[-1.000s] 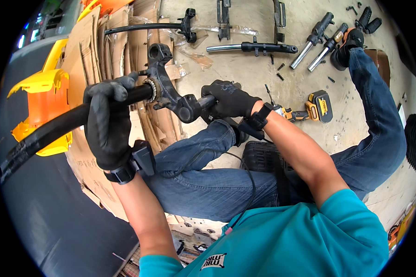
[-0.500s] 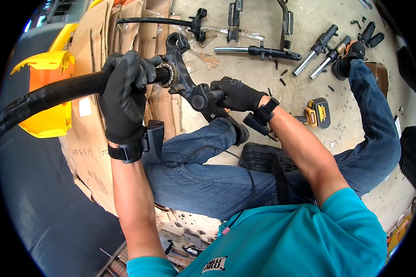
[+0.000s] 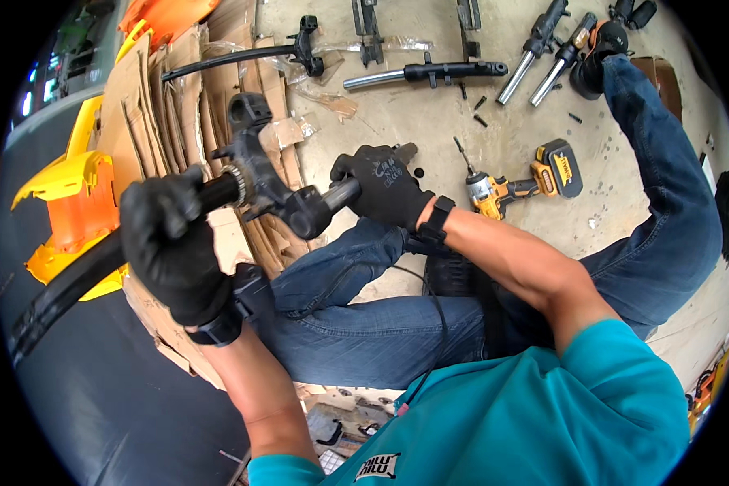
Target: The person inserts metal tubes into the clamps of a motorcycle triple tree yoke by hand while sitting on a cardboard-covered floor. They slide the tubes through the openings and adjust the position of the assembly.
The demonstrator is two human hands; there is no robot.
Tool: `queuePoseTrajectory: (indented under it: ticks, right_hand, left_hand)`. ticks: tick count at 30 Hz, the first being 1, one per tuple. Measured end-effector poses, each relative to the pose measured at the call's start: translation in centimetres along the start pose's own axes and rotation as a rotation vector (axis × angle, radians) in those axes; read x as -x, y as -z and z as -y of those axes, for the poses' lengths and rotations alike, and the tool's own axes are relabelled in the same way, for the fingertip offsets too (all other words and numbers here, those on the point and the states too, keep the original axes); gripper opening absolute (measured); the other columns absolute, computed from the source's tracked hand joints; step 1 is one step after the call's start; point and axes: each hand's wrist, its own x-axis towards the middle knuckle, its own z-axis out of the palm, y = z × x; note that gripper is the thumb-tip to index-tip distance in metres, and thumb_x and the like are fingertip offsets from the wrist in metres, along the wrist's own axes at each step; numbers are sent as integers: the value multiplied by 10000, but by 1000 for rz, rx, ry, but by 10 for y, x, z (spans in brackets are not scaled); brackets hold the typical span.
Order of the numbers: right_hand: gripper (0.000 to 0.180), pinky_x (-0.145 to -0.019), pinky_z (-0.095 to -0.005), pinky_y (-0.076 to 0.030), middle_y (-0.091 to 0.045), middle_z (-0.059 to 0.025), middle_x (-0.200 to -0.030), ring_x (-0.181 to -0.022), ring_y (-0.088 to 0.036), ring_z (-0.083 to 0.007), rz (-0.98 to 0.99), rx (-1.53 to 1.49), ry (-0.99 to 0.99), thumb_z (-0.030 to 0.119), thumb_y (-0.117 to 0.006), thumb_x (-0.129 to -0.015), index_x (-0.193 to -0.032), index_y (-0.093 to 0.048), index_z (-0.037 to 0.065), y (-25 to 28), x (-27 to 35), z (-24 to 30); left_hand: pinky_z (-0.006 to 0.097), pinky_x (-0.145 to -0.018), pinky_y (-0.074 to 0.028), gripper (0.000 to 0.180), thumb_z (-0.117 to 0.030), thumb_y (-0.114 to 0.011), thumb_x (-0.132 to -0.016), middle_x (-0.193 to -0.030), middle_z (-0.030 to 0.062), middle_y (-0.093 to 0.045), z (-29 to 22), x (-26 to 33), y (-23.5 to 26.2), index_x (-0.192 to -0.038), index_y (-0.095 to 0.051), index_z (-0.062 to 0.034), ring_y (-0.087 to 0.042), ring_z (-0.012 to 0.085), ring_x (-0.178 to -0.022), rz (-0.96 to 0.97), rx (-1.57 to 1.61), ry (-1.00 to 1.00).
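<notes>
Left hand (image 3: 174,251) grips the steering stem (image 3: 219,193). Right hand (image 3: 385,185), grasping a metal rod (image 3: 343,194), has the fork clamp (image 3: 269,174) at nine o'clock, impact driver (image 3: 488,194) at three, fork leg (image 3: 454,72) just past twelve.

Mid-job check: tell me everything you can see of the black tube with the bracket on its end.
The long black tube looks metal and scuffed, and appears curved, though the fisheye may exaggerate that. It slants up from the picture's left to a dark bracket with rounded clamps at its ends; a paler ring sits where they meet. The left hand holds the tube. The right hand grips a grey rod at the nearer clamp; whether it's fixed there isn't clear.
</notes>
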Motion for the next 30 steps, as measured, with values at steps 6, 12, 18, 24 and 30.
queuePoseTrajectory:
  ticks: [6, 12, 18, 24, 30]
  right_hand:
    - [208, -679, -427, -498, -668, -118, -742, -716, -659, -304, 492, -178, 249, 267, -711, -764, -862, -666, 88, 62, -15, 35]
    - [442, -706, -410, -496, -693, -147, -806, -758, -667, -273, 1145, -235, 27, 429, -717, -791, -933, -693, 11, 90, -33, 56]
    - [353, -831, -421, -510, -689, -171, -917, -939, -659, -329, 743, -41, -10, 392, -636, -830, -1013, -692, 95, 73, 14, 58]
    - [318, -772, -429, -523, -691, -154, -904, -828, -671, -329, 811, -128, -6, 359, -634, -823, -985, -688, 91, 80, 21, 59]
    - [310, -740, -408, -526, -691, -167, -848, -807, -683, -318, 726, -236, -141, 340, -676, -815, -968, -688, 71, 81, 30, 64]
  left_hand:
    - [390, -903, -431, 378, -192, -449, -991, -523, -23, -345, -35, 0, 32, -628, -350, -154, -406, 146, -579, -70, 451, 90]
    - [356, -834, -418, 387, -184, -466, -981, -510, -42, -337, -19, 4, 37, -615, -341, -169, -400, 127, -555, -24, 623, 103]
    - [393, -859, -442, 405, -202, -409, -1025, -531, -27, -345, -15, 12, 25, -630, -329, -164, -378, 130, -561, -51, 521, 100]
    - [365, -818, -431, 438, -204, -394, -1028, -529, -25, -336, -12, 12, 24, -597, -327, -168, -360, 124, -546, 13, 667, 126]
    - [330, -754, -413, 484, -208, -405, -1022, -526, -12, -316, -11, 12, 23, -547, -322, -179, -331, 121, -513, -55, 713, 142]
